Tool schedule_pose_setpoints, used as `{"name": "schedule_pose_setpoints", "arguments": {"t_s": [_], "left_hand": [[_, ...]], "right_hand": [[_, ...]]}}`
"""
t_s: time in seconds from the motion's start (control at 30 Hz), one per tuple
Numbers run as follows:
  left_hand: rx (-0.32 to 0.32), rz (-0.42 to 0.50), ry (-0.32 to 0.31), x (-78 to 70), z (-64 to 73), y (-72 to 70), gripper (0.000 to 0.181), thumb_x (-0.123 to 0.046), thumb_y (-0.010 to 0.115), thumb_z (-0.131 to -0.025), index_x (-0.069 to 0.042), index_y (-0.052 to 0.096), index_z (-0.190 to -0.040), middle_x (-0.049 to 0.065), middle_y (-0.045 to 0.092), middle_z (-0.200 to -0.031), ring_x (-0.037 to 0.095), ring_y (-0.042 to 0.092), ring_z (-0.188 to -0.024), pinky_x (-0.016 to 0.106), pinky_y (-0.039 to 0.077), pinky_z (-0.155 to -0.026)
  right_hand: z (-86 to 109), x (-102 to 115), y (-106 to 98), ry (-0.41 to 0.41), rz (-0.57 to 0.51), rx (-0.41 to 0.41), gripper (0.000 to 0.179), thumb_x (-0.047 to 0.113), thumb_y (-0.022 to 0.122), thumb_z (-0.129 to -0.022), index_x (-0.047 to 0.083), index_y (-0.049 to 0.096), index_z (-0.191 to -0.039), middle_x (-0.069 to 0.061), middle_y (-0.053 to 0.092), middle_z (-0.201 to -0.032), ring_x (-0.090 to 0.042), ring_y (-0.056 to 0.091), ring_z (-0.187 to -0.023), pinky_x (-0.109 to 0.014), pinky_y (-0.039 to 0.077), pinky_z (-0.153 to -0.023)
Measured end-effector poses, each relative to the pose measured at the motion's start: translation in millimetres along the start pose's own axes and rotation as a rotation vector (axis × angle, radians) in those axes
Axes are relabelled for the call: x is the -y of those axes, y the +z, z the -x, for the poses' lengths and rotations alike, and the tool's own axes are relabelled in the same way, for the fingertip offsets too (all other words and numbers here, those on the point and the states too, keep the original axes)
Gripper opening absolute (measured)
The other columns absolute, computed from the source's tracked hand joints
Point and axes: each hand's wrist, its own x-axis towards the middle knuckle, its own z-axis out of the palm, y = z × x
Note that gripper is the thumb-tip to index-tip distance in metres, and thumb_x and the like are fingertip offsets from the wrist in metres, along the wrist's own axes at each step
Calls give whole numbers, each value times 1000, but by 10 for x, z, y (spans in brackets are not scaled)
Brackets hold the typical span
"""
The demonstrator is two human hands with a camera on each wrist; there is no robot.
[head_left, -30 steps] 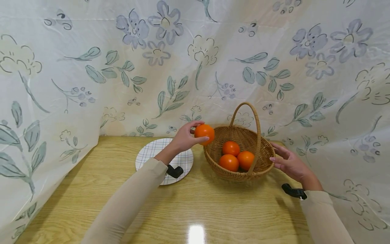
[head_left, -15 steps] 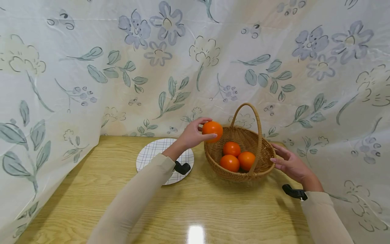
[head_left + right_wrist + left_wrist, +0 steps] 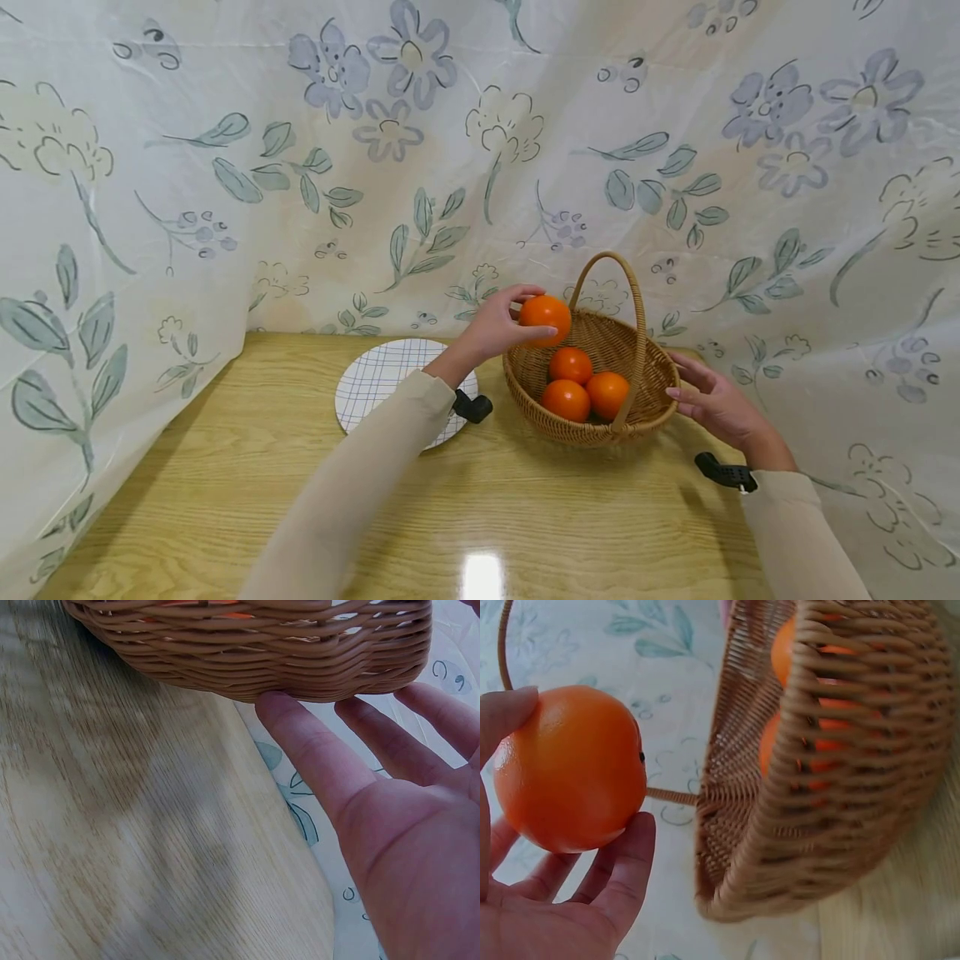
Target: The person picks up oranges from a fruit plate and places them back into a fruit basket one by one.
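Observation:
My left hand (image 3: 498, 321) holds an orange (image 3: 545, 321) between thumb and fingers, above the left rim of the wicker basket (image 3: 558, 429). In the left wrist view the orange (image 3: 574, 769) is smooth, with a small dark spot on its right side, and the fingers (image 3: 630, 877) curve beneath it. Inside the basket lie three more oranges (image 3: 566, 401). On the basket's right side my right hand (image 3: 716, 407) touches the wall with extended fingers. Seen from the right wrist, the thumb and fingers (image 3: 315, 750) meet the basket's woven side (image 3: 300, 660).
A round white plate (image 3: 375, 375) with a blue grid pattern lies left of the basket, partly under the left forearm. The basket's tall arched handle (image 3: 637, 317) rises over it. Floral cloth (image 3: 450, 167) hangs behind and at both sides of the wooden table (image 3: 450, 517).
The left hand has carried the orange rightward and slightly up, from beside the basket's left rim to over it. The right hand and the basket stay in place.

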Motion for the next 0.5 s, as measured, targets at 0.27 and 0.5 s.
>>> {"name": "schedule_pose_setpoints", "arguments": {"t_s": [0.27, 0.5], "left_hand": [[0, 36, -10, -50, -127, 175, 62, -35, 85, -84, -26, 59, -140, 1, 64, -129, 23, 62, -109, 36, 56, -85], [5, 88, -26, -44, -263, 347, 62, -31, 86, -83, -21, 60, -139, 5, 62, -126, 27, 58, -114, 34, 55, -86]], "right_hand": [[-2, -20, -26, 18, 36, -26, 71, -4, 51, -103, 7, 16, -164, -2, 39, -150, -10, 62, -125, -29, 58, -97], [2, -27, -23, 28, 45, -37, 72, -3, 52, -103, 8, 15, -164, -1, 38, -150, -9, 63, -123, -28, 58, -96]]}}
